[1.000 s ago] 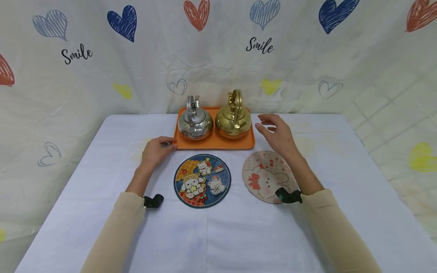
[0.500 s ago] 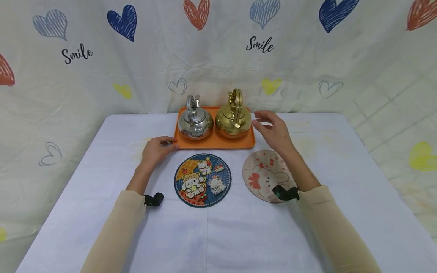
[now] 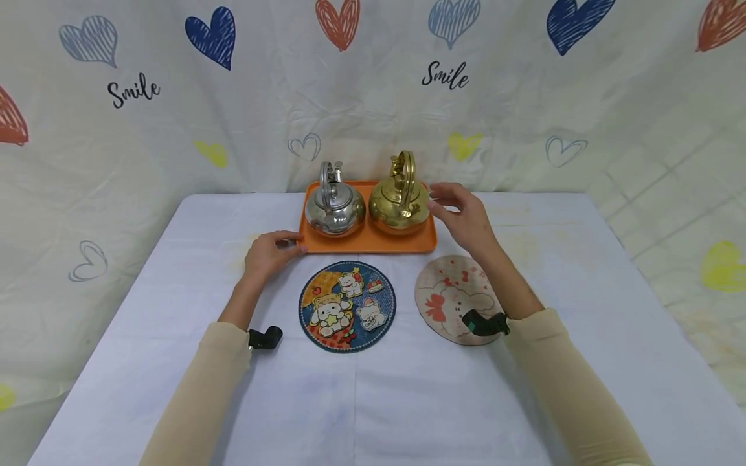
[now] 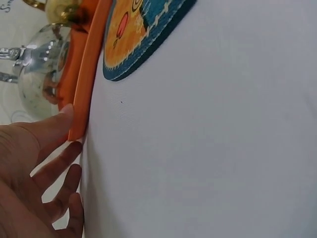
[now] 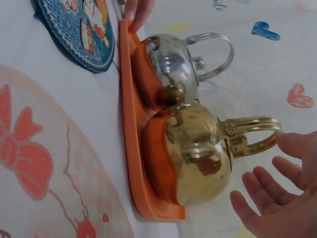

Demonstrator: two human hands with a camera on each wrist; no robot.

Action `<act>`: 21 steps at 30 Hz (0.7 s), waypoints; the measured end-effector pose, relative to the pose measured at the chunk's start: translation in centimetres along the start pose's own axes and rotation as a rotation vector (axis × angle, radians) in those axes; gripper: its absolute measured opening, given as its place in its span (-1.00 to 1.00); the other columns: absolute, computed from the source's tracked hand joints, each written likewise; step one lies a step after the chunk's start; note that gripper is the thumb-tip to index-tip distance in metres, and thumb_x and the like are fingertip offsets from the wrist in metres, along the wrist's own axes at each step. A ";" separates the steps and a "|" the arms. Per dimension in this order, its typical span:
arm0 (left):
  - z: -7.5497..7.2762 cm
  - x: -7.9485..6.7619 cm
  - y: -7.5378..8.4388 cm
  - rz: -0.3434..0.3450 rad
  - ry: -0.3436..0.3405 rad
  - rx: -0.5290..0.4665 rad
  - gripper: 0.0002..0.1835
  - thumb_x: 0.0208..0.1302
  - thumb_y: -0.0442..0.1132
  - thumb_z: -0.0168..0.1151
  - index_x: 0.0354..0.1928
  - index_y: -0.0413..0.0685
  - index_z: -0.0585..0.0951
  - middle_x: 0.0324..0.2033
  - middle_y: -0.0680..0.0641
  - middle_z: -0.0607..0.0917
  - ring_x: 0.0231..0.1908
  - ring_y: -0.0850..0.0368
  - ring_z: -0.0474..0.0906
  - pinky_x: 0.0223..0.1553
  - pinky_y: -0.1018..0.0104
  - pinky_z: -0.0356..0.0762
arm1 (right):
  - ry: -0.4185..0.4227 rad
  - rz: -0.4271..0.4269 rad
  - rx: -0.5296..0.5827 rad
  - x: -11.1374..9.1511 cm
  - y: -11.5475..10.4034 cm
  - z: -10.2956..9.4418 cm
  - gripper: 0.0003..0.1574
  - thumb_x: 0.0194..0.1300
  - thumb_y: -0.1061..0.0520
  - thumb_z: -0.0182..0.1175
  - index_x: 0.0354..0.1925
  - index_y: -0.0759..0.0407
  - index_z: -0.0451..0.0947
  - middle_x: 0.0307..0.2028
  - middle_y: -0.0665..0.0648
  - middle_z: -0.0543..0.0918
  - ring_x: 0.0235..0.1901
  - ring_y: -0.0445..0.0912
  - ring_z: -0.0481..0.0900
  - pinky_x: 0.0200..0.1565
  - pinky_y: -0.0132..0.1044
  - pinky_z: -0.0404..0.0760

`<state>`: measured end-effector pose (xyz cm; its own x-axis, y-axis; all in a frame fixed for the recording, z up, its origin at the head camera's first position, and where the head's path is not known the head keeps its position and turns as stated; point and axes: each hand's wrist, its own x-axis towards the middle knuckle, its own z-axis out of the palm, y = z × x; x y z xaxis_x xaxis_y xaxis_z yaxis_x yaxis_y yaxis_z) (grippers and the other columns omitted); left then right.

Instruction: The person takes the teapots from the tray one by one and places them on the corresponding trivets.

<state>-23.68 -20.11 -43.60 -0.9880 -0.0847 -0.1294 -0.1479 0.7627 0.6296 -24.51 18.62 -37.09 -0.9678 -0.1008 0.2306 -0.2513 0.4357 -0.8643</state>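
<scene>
An orange tray [image 3: 373, 245] bears a silver teapot [image 3: 335, 213] on its left and a gold teapot [image 3: 396, 210] on its right, both with raised handles. My left hand [image 3: 269, 255] pinches the tray's front left corner, thumb on the rim and index fingertip just under it in the left wrist view. Beside the gold teapot's right side is my right hand [image 3: 468, 222], its fingers spread and relaxed. In the right wrist view, the thumb of the right hand [image 5: 292, 188] overlaps the top of the gold handle [image 5: 255, 124]; the palm holds nothing.
Two round mats lie in front of the tray: a blue denim-patterned mat [image 3: 364, 336] with cartoon animals, and a pink mat [image 3: 434, 323] with a bow print, partly under the right forearm. A heart-printed cloth [image 3: 373, 90] hangs behind the white-covered table [image 3: 326, 408].
My right hand has moved left and slightly away from me, closer to the gold teapot. My left hand has stayed at the tray corner.
</scene>
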 end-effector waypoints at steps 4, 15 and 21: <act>-0.1 0.1 0.1 -0.010 -0.007 0.001 -0.54 0.39 0.02 0.37 0.27 0.06 0.68 0.36 -0.20 0.60 0.36 -0.20 0.47 0.44 -0.16 0.38 | 0.004 0.003 0.029 0.3 0.1 0.2 -0.47 0.53 0.08 0.22 0.36 0.21 0.49 0.25 0.28 0.63 0.24 0.08 0.60 0.35 0.03 0.56; -0.1 0.0 0.2 -0.023 -0.006 -0.003 -0.55 0.40 0.01 0.37 0.26 0.05 0.69 0.35 -0.21 0.61 0.36 -0.21 0.48 0.43 -0.16 0.38 | -0.006 -0.023 0.078 0.8 -0.6 1.0 -0.48 0.50 0.14 0.25 0.36 0.16 0.50 0.26 0.26 0.63 0.26 0.07 0.60 0.39 0.01 0.54; 0.1 0.1 0.1 -0.027 -0.006 -0.014 -0.56 0.41 0.00 0.36 0.26 0.05 0.69 0.36 -0.20 0.61 0.41 -0.21 0.44 0.49 -0.16 0.33 | -0.011 -0.033 0.106 0.9 -0.9 1.3 -0.47 0.47 0.16 0.28 0.36 0.16 0.51 0.24 0.27 0.64 0.24 0.06 0.61 0.32 -0.14 0.61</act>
<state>-23.74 -19.95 -43.66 -0.9834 -0.1009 -0.1510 -0.1748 0.7509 0.6369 -25.18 17.01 -36.69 -0.9589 -0.1240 0.2551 -0.2825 0.3351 -0.8988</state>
